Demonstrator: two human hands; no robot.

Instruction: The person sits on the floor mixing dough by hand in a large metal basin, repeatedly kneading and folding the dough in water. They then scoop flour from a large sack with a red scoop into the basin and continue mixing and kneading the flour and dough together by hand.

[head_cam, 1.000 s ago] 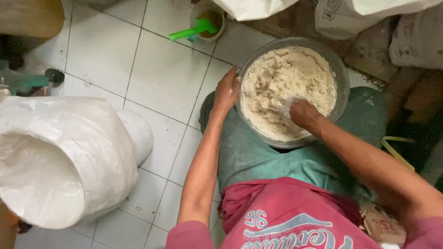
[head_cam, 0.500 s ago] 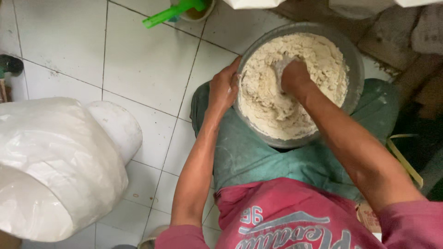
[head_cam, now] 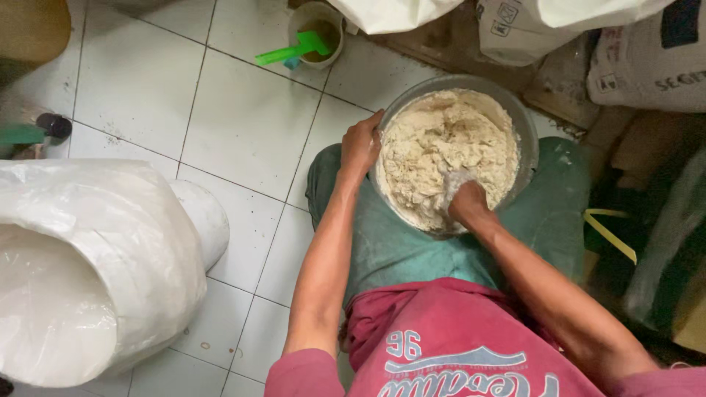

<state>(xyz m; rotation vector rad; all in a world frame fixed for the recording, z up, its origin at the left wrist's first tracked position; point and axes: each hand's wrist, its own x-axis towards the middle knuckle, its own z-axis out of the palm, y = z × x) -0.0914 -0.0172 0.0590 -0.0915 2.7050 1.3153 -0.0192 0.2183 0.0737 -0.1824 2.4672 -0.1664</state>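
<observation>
1. Two bare forearms reach forward from a red shirt at the bottom of the head view — the nearest thing to the camera — over knees in green trousers.
2. At near left, a large white plastic sack lies on the white tiled floor, its open mouth turned toward the lower left edge.
3. Right hand: sunk into the pale, crumbly dough, at the near edge of the mass, fingers buried. Whether they are spread or closed on a lump cannot be told.
4. Left hand: curled over the left rim of the metal bowl, fingers closed on the rim and steadying it.
5. Bowl position: resting between the knees, directly ahead of the torso. Most of the dough lies beyond and to the left of the right hand, so that hand — already in the mass — is the nearer of the two; the left touches only the rim. The bowl is round and shows no long axis.
6. Farther off: a small pale bucket with a green scoop across its rim stands on the tiles, well apart from the bowl.
7. Farthest: white sacks line the top edge.
</observation>
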